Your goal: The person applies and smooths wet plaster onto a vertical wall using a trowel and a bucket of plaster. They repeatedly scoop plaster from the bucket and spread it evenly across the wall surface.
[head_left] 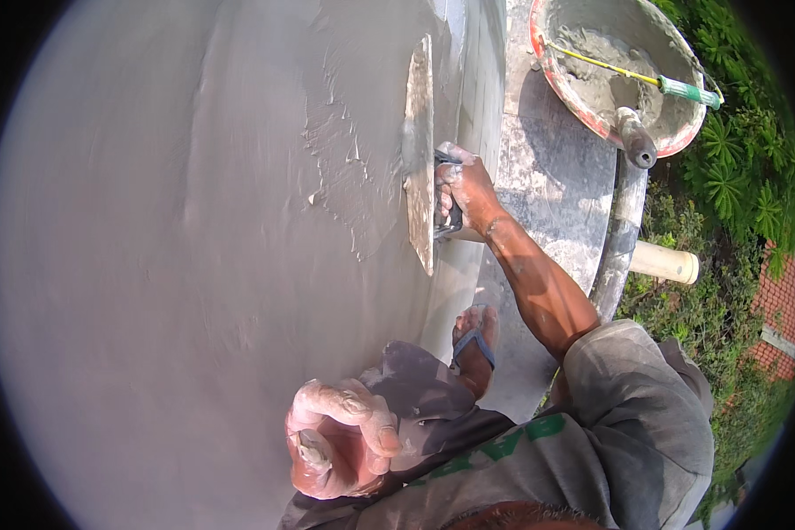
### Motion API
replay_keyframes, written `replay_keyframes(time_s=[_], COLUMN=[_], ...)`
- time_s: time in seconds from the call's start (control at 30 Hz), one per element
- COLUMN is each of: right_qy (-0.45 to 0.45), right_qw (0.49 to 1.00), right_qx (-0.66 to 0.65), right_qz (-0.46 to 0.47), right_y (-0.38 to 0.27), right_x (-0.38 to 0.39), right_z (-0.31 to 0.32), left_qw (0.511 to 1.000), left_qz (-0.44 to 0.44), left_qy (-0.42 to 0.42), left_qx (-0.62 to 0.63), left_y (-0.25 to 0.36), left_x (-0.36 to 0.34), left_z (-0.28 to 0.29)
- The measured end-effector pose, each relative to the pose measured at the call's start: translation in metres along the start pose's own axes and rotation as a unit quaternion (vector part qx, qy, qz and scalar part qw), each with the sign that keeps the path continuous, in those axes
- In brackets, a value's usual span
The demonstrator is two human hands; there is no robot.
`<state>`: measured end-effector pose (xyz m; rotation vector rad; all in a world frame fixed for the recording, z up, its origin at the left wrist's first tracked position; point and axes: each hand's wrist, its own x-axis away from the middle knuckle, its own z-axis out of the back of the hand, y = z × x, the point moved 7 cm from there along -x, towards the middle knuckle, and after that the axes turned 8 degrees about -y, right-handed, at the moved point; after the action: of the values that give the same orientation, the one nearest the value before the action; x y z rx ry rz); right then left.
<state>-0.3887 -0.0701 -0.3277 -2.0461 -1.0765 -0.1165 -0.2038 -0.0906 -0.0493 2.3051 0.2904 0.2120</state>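
Note:
My right hand [464, 190] grips the handle of a long flat plastering trowel [420, 150], whose blade lies edge-on along the grey plastered wall [194, 221]. Rough wet plaster streaks show just left of the blade. My left hand [340, 433], coated in pale plaster, hangs low in front of my body near the wall, half open, its fingers curled around a visibly hollow palm with nothing seen in it. My sandalled foot [475, 349] is below, between the wall and the grey ledge.
At upper right, a mortar bucket [574, 106] with a green-gripped handle rests on the stained grey ledge [548, 221]; a tool handle [636, 141] sticks over its rim. A pale pipe [667, 263] juts outward. Beyond the edge are foliage [729, 177] and red tiles [777, 309] below.

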Motion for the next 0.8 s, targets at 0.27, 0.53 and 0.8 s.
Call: replay_keyframes(time_s=[0.27,0.53,0.8], right_qy=[-0.083,-0.169,0.035], right_qw=[0.972,0.844,0.993], right_qx=[0.157,0.265,-0.114], right_qz=[0.157,0.435,0.026], right_y=[-0.088,-0.148,-0.047], right_x=[0.077,0.109,-0.006], right_z=[-0.095,-0.158,0.064], left_qw=[0.987,0.967,0.979], left_qz=[-0.058,-0.215,-0.151], left_qy=[-0.145,-0.131,-0.137], left_qx=[-0.034,0.021,0.001], left_y=[0.015,0.032,0.02], left_x=[0.005,0.013,-0.003], left_z=[-0.017,-0.021,-0.024])
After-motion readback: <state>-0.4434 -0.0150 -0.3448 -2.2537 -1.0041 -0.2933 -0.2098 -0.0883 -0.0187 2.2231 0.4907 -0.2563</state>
